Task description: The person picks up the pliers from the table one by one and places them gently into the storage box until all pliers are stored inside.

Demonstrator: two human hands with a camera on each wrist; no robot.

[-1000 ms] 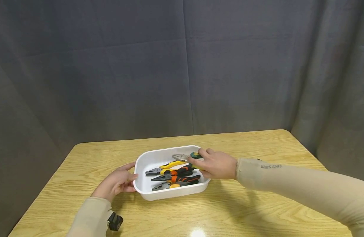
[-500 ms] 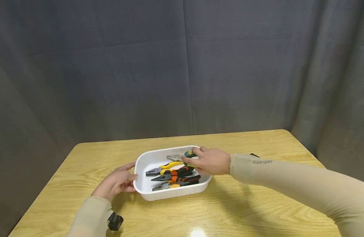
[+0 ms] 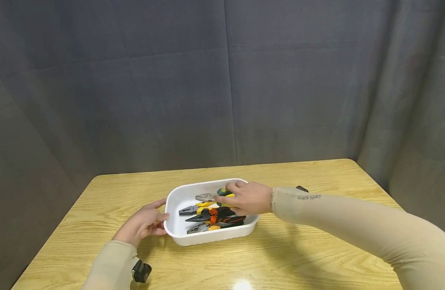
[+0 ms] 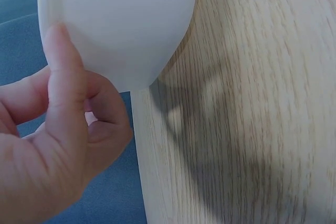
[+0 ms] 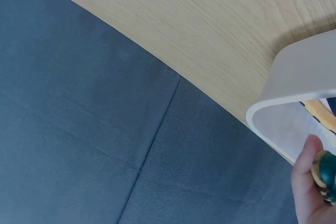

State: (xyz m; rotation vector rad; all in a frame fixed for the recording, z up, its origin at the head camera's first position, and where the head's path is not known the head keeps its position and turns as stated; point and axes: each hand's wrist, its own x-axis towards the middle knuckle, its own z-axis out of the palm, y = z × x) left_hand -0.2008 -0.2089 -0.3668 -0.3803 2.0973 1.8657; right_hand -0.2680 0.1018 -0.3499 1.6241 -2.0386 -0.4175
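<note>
My left hand (image 3: 144,221) grips the left end of a white plastic tray (image 3: 211,241); in the left wrist view its thumb (image 4: 63,61) lies on the tray wall and the other fingers curl at the outside. Over the tray's right end, my right hand (image 3: 252,197) holds green-and-yellow-handled pliers (image 3: 206,197) by the handles, their silver head pointing left inside the tray. Below them lie yellow-and-black pliers (image 3: 188,210), orange-and-black long-nose pliers (image 3: 197,218) and pliers with a grey head (image 3: 198,228). The right hand covers part of the handles.
The tray is at the middle of a wooden table (image 3: 222,266), whose far edge meets a dark grey curtain (image 3: 172,100). A black wrist camera (image 3: 141,271) sits at the left wrist. Another black piece (image 3: 302,188) shows behind the right sleeve.
My right hand has moved left and slightly down with the green-and-yellow pliers, farther into the tray over the other pliers. The left hand and tray have stayed in place.
</note>
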